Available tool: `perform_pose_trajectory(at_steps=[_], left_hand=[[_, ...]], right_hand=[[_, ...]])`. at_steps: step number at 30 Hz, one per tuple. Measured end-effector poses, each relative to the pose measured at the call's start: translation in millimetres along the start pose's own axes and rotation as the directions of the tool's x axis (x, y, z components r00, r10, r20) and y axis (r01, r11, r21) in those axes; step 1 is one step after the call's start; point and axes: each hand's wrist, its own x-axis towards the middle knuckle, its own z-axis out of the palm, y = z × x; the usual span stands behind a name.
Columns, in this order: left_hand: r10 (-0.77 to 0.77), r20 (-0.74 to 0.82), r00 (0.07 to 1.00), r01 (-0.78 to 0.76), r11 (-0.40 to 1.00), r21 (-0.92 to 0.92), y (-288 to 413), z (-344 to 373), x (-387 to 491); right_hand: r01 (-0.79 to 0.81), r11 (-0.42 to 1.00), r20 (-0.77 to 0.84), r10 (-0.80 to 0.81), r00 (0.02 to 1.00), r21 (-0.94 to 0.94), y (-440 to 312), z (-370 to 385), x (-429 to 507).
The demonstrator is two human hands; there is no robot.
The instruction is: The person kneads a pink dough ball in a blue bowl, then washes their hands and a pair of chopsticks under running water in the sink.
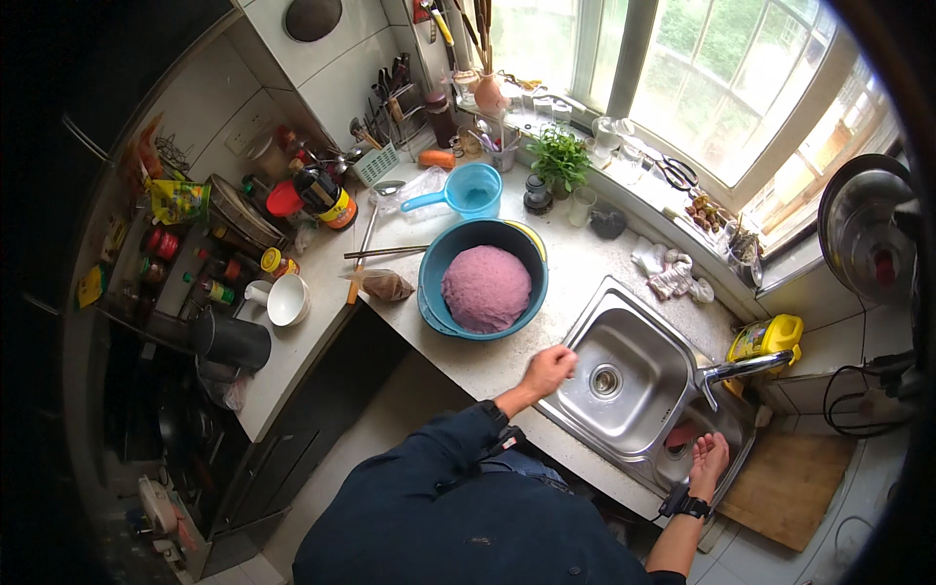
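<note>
A large mound of pink-purple dough (pixel 486 289) rests in a blue plastic basin (pixel 431 316) on the counter. My left hand (pixel 548 371), loosely closed with no object visible in it, hangs over the near left rim of the stainless steel sink (pixel 632 380). Over the smaller sink bowl at the right is my right hand (pixel 709 455), palm up, fingers slightly curled, holding nothing visible. Beside it, a reddish item (pixel 681 434) lies in that bowl. Behind the basin stands a light-blue plastic dipper (pixel 473 190).
The chrome faucet (pixel 746 367) reaches over the sink's right side, near a yellow jug (pixel 768 340). A wooden cutting board (pixel 790 482) lies right of the sink. Chopsticks (pixel 387 252), a bag of brown contents (pixel 386 285) and a white bowl (pixel 288 300) sit to the left.
</note>
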Motion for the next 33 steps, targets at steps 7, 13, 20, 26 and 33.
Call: perform_pose_trajectory(at_steps=[7, 13, 20, 26, 33], left_hand=[[-0.005, 0.388, 0.922, 0.125, 0.951, -0.284, 68, 116, 24], [-0.088, 0.48, 0.873, 0.315, 0.853, -0.417, 73, 208, 51], [-0.206, 0.431, 0.879, 0.379, 0.85, -0.366, 61, 263, 65], [-0.228, 0.399, 0.888, 0.375, 0.862, -0.341, 60, 255, 66], [-0.324, 0.384, 0.865, 0.474, 0.779, -0.41, 68, 231, 60]], right_hand=[[0.207, 0.967, 0.14, -0.187, 0.972, -0.146, -13, 15, 20], [0.337, 0.927, 0.142, -0.315, 0.938, -0.168, -16, 33, 41], [0.353, 0.93, 0.246, -0.32, 0.915, -0.101, -26, 39, 37], [0.343, 0.939, 0.243, -0.34, 0.908, 0.03, -27, 40, 34], [0.385, 0.923, 0.148, -0.384, 0.911, 0.023, -23, 36, 15]])
